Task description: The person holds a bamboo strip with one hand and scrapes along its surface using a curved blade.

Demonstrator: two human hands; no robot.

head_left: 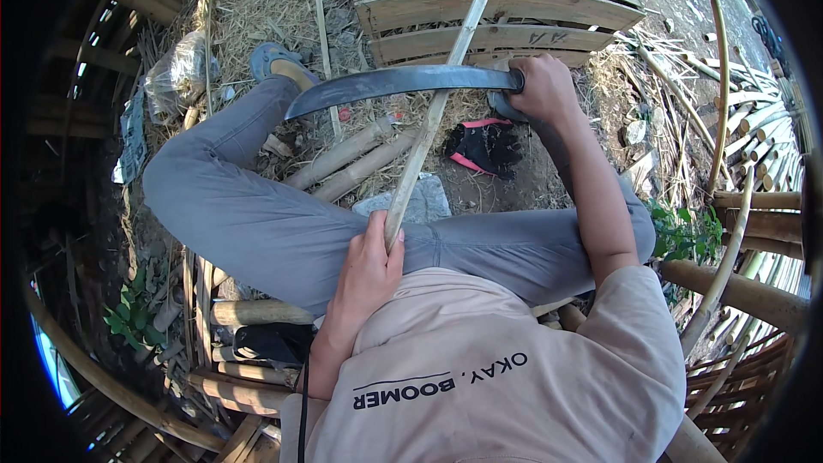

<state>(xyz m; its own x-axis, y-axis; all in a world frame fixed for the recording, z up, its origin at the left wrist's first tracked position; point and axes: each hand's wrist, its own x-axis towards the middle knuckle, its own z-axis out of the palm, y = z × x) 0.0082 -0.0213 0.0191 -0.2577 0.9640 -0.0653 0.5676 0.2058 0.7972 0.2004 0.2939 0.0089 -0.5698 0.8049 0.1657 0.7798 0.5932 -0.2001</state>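
Ground ahead is littered. A wooden pallet [497, 0] of pale slats lies at the top of view, on straw and dry stalks. Two short bamboo lengths [351, 163] lie side by side on the dirt below the blade, between my knees. A black glove with pink trim [484, 147] sits on the soil just right of the strip, near my right forearm. A flat grey stone [424, 199] lies just beyond my lap, partly behind the strip. A clear plastic bag [176, 69] rests at the left beside my shoe [279, 60]. More bamboo poles [754, 291] are stacked along the right edge, and a small green plant [686, 231] grows there. A black pouch [270, 343] hangs at my left hip. My grey-trousered legs cross the middle of view and hide the ground beneath.

The bamboo strip [429, 120] is long, thin and pale tan, flat-faced, running from my lap up and slightly right until its far end lies over the pallet slats. My left hand [364, 279] is closed round its near end, fingers wrapped, thumb along the side.

My right hand [540, 86] is fisted on the handle of a long curved knife [403, 81], dark grey steel. The blade lies roughly level across the strip, crossing it above the midpoint, tip pointing left toward my knee. I cannot tell whether the edge touches the strip.
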